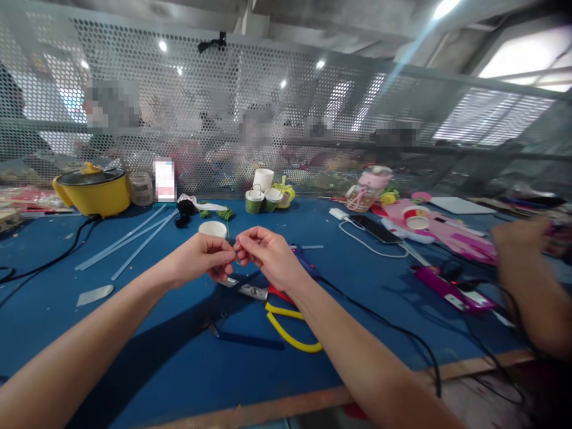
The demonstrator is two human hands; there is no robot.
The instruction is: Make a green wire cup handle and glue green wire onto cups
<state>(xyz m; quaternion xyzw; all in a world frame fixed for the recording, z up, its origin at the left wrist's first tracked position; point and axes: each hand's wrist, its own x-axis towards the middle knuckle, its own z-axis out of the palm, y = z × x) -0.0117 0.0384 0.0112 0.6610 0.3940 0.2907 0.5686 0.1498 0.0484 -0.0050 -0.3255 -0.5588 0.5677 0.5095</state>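
My left hand [206, 255] and my right hand [267, 253] meet above the middle of the blue table, both pinched with fingertips almost touching. What lies between the fingers is too small to make out. A thin green strand drops toward them from a bit of green yarn [227, 213]. Just behind my left hand stands a white paper cup [213, 229]. Beneath my hands lie scissors [250, 290] with red and yellow handles, partly covered by my right forearm. Nearer to me is a blue-handled tool [250, 341]. A blue glue gun [305, 262] is partly hidden behind my right hand.
Clear glue sticks [145, 241] and a yellow electric pot [96, 192] are at left. Small green-and-white cups [254, 201] stand by the perforated screen [286, 113]. Rightward are a phone [374, 229], a magenta power strip [451, 290], black cables and another person's arm [529, 280].
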